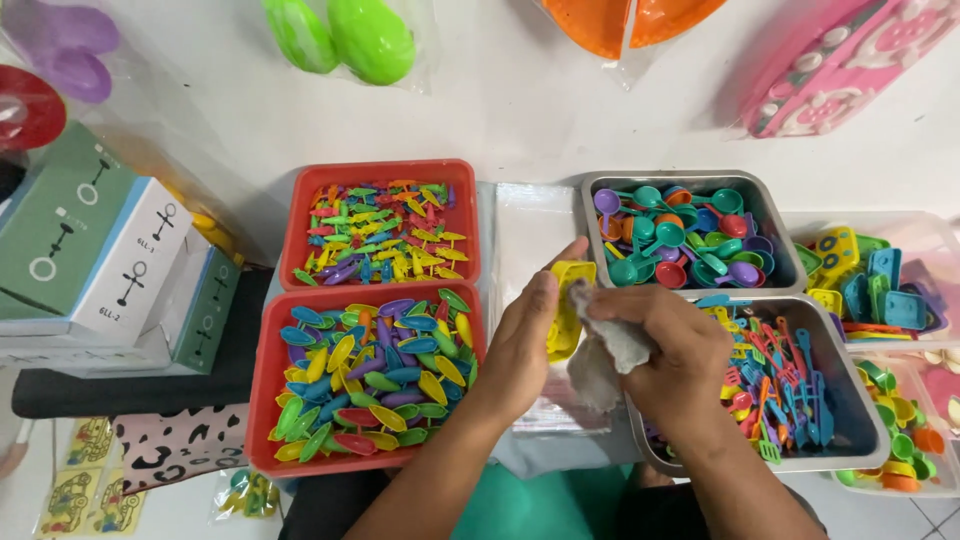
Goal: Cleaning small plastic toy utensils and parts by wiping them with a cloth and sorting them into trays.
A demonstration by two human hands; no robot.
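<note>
My left hand (522, 345) holds a small yellow plastic toy piece (568, 305) upright in front of me. Pressed against that piece is a grey cloth (605, 352), bunched in my right hand (672, 362). Both hands meet over a stack of clear plastic bags (530, 232) lying between the trays.
Two red trays sit at left: one of small rake-like pieces (378, 232), one of leaf-shaped pieces (370, 375). Metal trays at right hold toy spoons (685, 235) and tiny forks and spatulas (790, 385). Clear bins (880, 285) stand far right, boxes (90, 250) far left.
</note>
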